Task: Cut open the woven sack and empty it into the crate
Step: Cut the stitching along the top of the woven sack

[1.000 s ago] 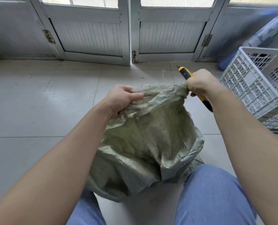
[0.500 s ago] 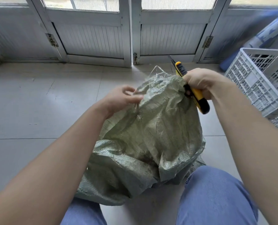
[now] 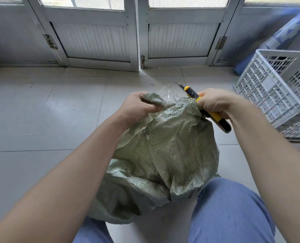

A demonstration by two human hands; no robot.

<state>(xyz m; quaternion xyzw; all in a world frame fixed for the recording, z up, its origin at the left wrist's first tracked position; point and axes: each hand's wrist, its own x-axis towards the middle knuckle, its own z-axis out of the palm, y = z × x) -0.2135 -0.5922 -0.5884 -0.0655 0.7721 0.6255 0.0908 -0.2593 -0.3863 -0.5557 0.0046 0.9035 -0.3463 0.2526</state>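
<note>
A crumpled green woven sack [image 3: 163, 155] stands on the tiled floor between my knees. My left hand [image 3: 137, 107] grips the sack's top edge on the left. My right hand [image 3: 214, 104] holds a yellow and black utility knife [image 3: 215, 118] and also pinches the sack's top edge on the right. The knife's blade end [image 3: 180, 85] points up and away from me, with loose frayed strands beside it. A white plastic lattice crate [image 3: 268, 88] sits on the floor to the right, an arm's length from the sack. What the sack holds is hidden.
White panelled doors [image 3: 137, 37] close off the far side of the floor. A blue roll [image 3: 289, 30] leans behind the crate. My knees in blue jeans [image 3: 229, 211] flank the sack at the bottom. Grey floor tiles [image 3: 40, 120] spread to the left.
My left hand has shifted from the sack's front onto its top edge and gripped it. The sack's top has been pulled up and spread. The knife has tilted, blade pointing further away.
</note>
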